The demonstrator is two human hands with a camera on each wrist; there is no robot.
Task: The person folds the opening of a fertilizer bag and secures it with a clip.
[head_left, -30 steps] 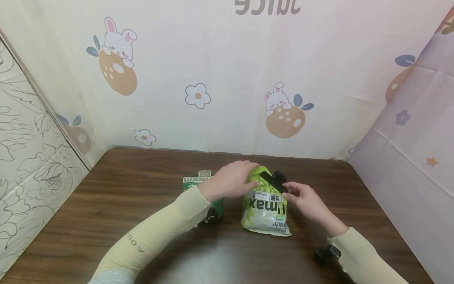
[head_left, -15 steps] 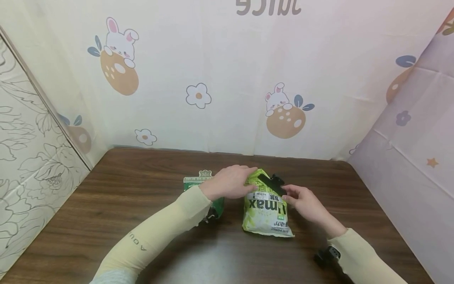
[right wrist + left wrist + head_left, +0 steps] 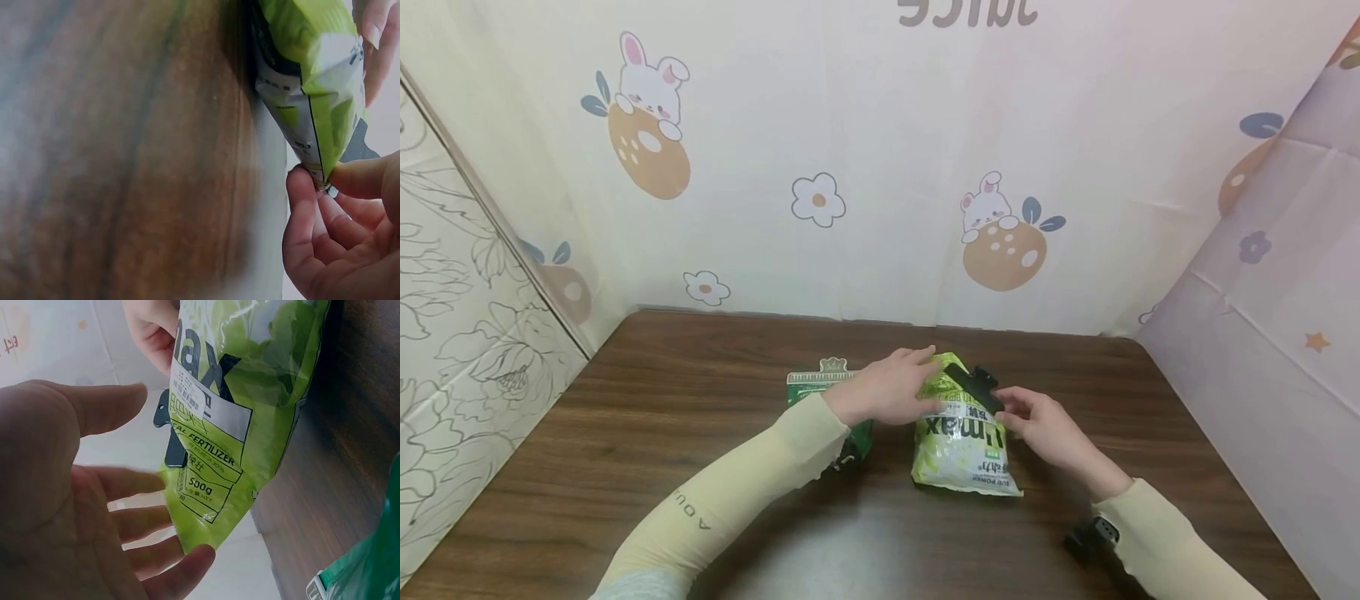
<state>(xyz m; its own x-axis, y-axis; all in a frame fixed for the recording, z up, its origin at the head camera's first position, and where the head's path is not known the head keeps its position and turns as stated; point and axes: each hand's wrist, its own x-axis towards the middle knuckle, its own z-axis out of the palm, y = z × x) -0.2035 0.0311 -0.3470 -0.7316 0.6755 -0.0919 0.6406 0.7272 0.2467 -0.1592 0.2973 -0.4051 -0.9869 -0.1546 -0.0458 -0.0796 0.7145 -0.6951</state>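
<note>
A green and white fertilizer bag (image 3: 966, 454) stands on the table with its printing upside down in the head view. Across its top sits a black clip (image 3: 976, 385), which also shows partly behind the bag in the left wrist view. My right hand (image 3: 1037, 423) pinches the bag's top corner between thumb and fingers, close to the end of the clip; the right wrist view shows this fingertip hold (image 3: 340, 231). On the other side my left hand (image 3: 891, 387) has its fingers extended, with fingertips (image 3: 153, 481) right at the bag's other top corner and the thumb apart from it.
A dark green package (image 3: 808, 387) with a pale clip (image 3: 833, 367) along its top stands left of the bag, partly hidden behind my left forearm. The brown wooden table (image 3: 700, 400) ends at a patterned curtain (image 3: 880, 167) behind.
My left fingers have spread a little and eased off the bag's top. The bag has shifted and tilted slightly, while the right hand keeps its pinch on the corner.
</note>
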